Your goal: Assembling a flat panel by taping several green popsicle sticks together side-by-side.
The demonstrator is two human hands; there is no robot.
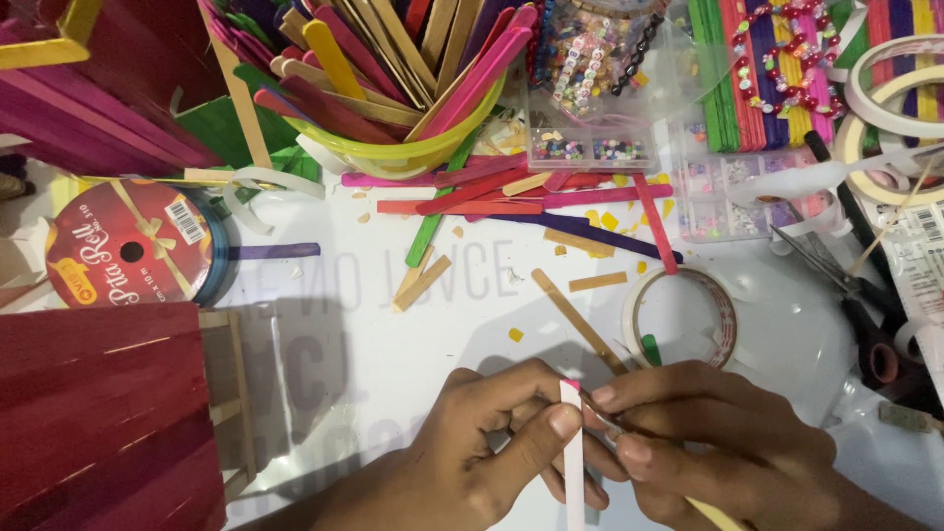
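Both hands meet at six o'clock in the view, over the white table [413,364]. The left hand [472,442] pinches a pink craft stick [573,462] between thumb and forefinger, holding it upright on the table's near edge. The right hand [708,442] has its fingertips pressed together on something thin at the stick's upper end, apparently a strip of tape; what exactly cannot be told. A tape roll [678,315] lies just beyond at one o'clock, scissors [846,285] at three, a yellow bowl of coloured sticks [393,88] at twelve. Doing this well probably means keeping the stick steady and pressing the strip flat and straight along it.
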